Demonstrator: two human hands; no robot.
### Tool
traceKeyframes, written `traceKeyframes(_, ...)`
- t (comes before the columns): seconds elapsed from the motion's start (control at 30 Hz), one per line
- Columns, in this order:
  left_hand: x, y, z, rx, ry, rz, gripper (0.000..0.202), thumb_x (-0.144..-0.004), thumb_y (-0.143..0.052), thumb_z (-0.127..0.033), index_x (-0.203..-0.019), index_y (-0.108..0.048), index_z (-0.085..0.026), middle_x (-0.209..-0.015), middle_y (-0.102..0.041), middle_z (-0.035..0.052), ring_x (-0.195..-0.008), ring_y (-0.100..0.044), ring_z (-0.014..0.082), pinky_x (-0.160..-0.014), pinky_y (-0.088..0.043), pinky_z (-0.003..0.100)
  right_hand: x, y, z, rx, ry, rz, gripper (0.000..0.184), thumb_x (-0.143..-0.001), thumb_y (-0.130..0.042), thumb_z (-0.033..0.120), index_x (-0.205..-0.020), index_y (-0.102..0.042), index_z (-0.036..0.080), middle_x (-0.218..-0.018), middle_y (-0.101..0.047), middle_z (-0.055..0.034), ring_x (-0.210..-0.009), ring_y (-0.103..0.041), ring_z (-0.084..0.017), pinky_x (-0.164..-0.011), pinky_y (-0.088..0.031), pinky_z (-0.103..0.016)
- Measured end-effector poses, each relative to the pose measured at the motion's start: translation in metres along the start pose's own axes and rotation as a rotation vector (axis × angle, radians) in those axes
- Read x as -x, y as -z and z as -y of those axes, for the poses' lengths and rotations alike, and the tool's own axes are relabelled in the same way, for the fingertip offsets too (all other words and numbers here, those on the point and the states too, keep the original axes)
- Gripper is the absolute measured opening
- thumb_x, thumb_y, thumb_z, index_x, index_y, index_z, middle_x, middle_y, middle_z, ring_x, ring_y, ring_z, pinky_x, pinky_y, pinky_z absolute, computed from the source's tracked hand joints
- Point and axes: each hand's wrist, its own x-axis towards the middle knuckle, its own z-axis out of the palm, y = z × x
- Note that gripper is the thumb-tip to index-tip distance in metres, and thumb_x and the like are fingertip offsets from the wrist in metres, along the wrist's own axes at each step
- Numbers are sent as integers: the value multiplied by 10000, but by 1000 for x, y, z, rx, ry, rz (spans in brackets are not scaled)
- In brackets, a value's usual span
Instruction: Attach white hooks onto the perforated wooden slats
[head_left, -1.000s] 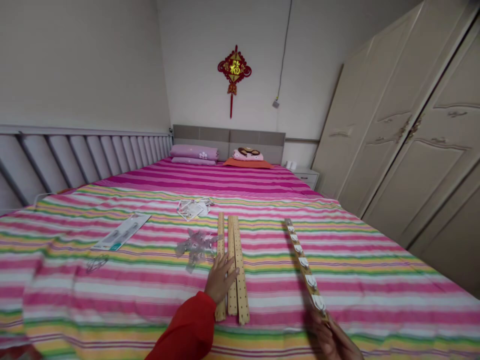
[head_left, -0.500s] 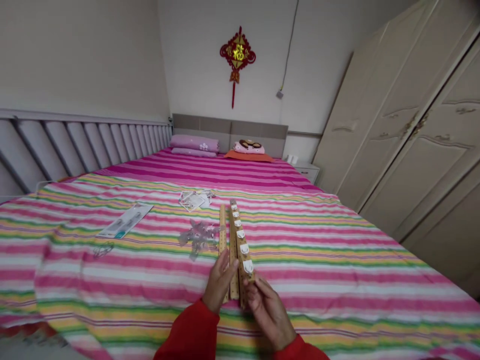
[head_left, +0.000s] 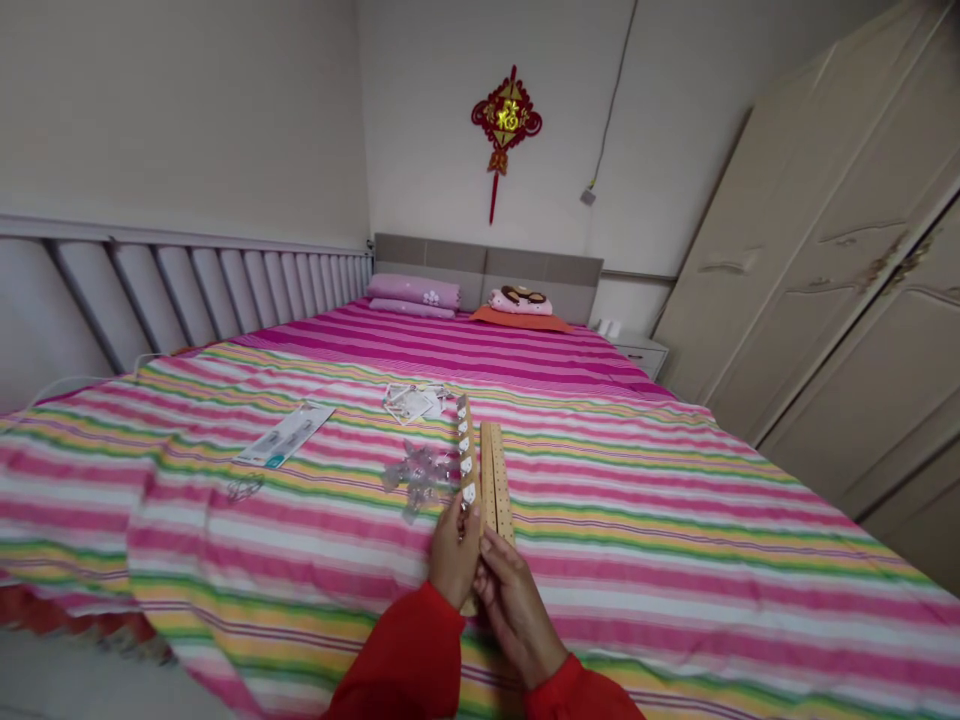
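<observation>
My left hand (head_left: 452, 555) is closed round the near part of a slim wooden strip with white clips (head_left: 466, 466) in a row along it. Right beside it, two bare wooden strips with small holes (head_left: 496, 480) lie side by side, pointing toward the headboard. The fingers of my right hand (head_left: 516, 605) are closed at the near end of these bare strips, thumb on top. My hands almost touch each other, and they hide the strips' near ends. Small clear plastic bags (head_left: 420, 478) lie just left of the clipped strip.
White-edged cards (head_left: 415, 402) are piled beyond the bags. To the left lie a flat white package (head_left: 287, 435) and a small tangle of thin rings (head_left: 245, 487). A striped sheet (head_left: 675, 560) covers the bed. Pillows (head_left: 414, 293) rest by the headboard (head_left: 544, 268); a wardrobe (head_left: 840, 260) stands right.
The strip with white clips has passed from the right side of the bare strips to their left, now in my left hand. My right hand has shifted to the bare strips. The view has turned slightly left.
</observation>
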Motion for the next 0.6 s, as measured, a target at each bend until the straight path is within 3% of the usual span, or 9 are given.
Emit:
traceKeyframes(0.17, -15, 9, 0, -5, 6, 26, 414, -771, -536, -489, -1015, -662, -180, -768, -680, 45, -682, -625, 185, -579, -486, 273, -8, -8, 0, 14, 1, -57, 417, -558, -842, 235, -936, -698, 133, -558, -580, 46, -456, -465, -59, -464, -408, -175)
traceKeyframes(0.3, -26, 12, 8, 73, 117, 56, 442, -762, -524, -522, -1001, -647, -172, -546, -574, -27, -433, -500, 129, -406, -385, 235, -15, -13, 1, 42, 26, -46, 433, -567, -832, 221, -966, -693, 126, -573, -583, 40, -460, -447, -58, -452, -401, -178)
traceKeyframes(0.43, -37, 13, 13, 137, 141, 43, 393, -734, -574, -466, -998, -631, -181, -522, -550, -43, -398, -465, 108, -383, -350, 213, -21, -17, 4, 97, 43, -35, 457, -565, -833, 241, -985, -696, 123, -560, -588, 35, -449, -442, -59, -427, -383, -174)
traceKeyframes(0.6, -48, 14, 3, 273, 222, 69, 285, -665, -664, -357, -873, -613, -170, -537, -556, -45, -449, -512, 102, -435, -395, 208, -27, -18, 9, 95, 57, -21, 413, -565, -835, 255, -934, -708, 118, -579, -611, 18, -462, -470, -64, -436, -411, -178)
